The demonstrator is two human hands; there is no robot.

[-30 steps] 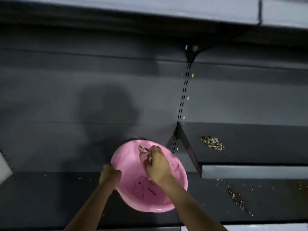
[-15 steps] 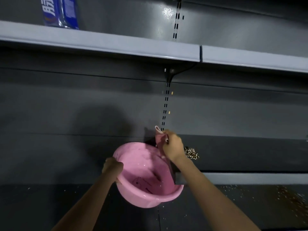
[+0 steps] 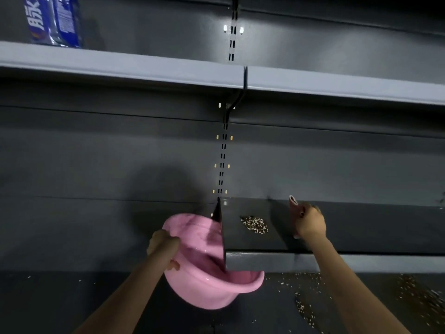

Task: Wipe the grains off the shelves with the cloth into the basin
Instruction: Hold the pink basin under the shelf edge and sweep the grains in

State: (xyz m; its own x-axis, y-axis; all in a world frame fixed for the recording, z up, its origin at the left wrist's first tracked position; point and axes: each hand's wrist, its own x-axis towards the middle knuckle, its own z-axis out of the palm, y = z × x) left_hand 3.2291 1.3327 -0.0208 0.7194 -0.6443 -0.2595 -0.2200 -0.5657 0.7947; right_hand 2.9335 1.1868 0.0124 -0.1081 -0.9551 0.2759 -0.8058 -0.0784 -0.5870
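My left hand (image 3: 163,247) grips the rim of a pink basin (image 3: 204,288), held tilted against the left end of a dark middle shelf (image 3: 385,227), partly under its front corner. A small heap of grains (image 3: 254,224) lies on that shelf near its left end. To the right of the heap, my right hand (image 3: 310,222) hovers over the shelf, holding a pink cloth (image 3: 294,206) bunched in its fingers. More grains (image 3: 310,307) are scattered on the lowest shelf at the bottom right.
A grey upper shelf (image 3: 120,68) runs across the top, with a blue-labelled bottle (image 3: 53,20) standing at its far left. A slotted upright (image 3: 222,160) runs down the dark back panel to the middle shelf's left end.
My right hand lifted the cloth out of the basin and carried it right, past the grain heap. The basin moved against the shelf's left end. The view tilted upward.
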